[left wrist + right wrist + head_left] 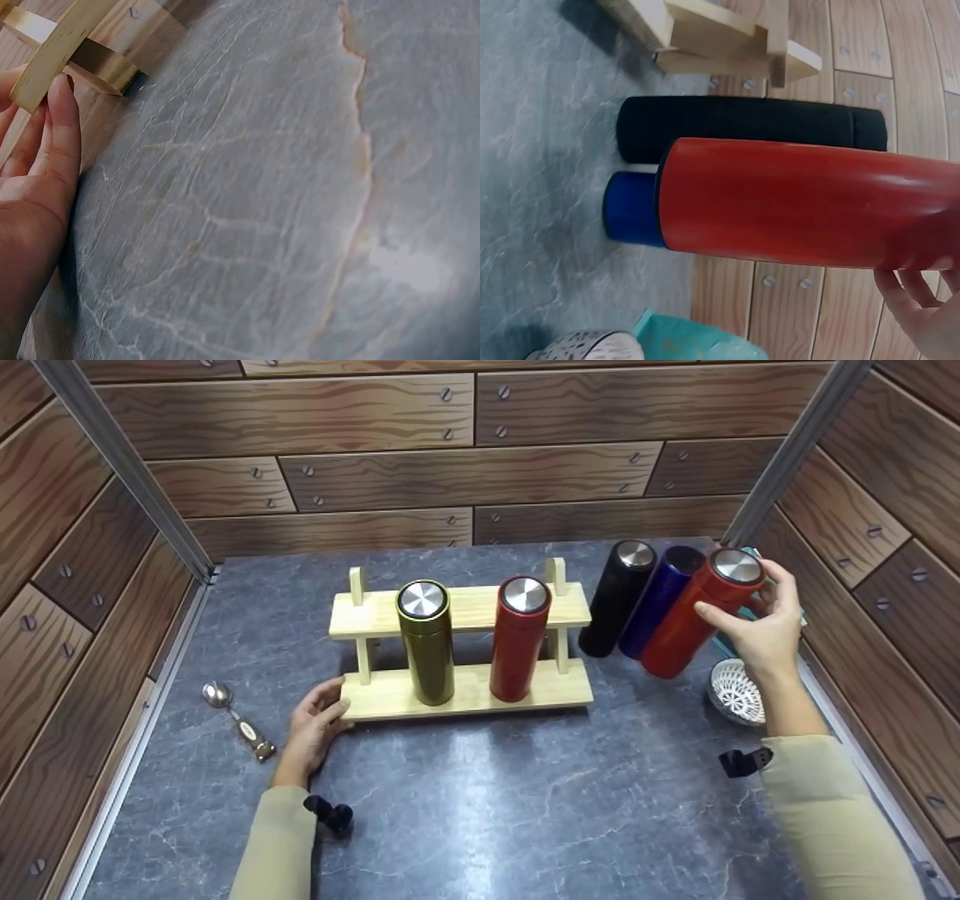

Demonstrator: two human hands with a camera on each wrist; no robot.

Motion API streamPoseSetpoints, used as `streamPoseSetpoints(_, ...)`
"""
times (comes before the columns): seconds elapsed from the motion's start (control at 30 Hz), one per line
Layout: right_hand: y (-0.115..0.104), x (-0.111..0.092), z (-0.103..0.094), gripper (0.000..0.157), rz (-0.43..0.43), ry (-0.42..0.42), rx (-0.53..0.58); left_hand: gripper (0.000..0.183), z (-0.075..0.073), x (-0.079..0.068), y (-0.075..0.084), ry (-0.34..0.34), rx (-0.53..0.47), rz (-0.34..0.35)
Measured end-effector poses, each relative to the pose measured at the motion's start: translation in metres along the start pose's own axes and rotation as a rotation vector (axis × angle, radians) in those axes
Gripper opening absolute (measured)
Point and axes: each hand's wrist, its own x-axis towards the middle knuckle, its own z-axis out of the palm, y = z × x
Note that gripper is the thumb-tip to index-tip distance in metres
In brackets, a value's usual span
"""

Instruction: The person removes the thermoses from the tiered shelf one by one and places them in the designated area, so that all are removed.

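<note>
My right hand (769, 634) grips an orange-red thermos flask (686, 622) near its steel-topped lid, thumb on the near side. In the right wrist view the flask (802, 202) lies across the blue and black ones behind it, and its base appears raised off the table. With thumb and fingers, my left hand (311, 727) holds the left end of the lower shelf of a two-tier wooden rack (375, 694); the left wrist view shows fingertips against the board (52, 56). On that lower shelf stand an olive-green flask (427, 652) and a red flask (517, 649), both upright.
A black flask (615, 600) and a blue flask (664, 604) stand right of the rack. Farther right are a white patterned bowl (735, 690) and a teal packet (697, 341), partly hidden by my hand. A spoon (240, 720) lies at left. Wood-patterned walls enclose the table.
</note>
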Motion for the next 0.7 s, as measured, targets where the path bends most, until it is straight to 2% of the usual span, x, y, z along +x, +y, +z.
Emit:
streamPoseSetpoints(0.3, 0.021, 0.011, -0.011, 0.080, 0.048, 0.073, -0.024, 0.050, 0.000, 0.000, 0.001, 0.007, 0.012, -0.016)
streamPoseSetpoints(0.57, 0.039, 0.022, -0.016, 0.079, 0.069, 0.149, -0.181, 0.052, 0.000, 0.000, 0.000, -0.009, -0.003, -0.001)
streamPoseSetpoints(0.7, 0.051, 0.028, -0.017, 0.080, 0.088, 0.187, -0.211, 0.051, 0.001, 0.000, 0.000, -0.004, -0.020, 0.009)
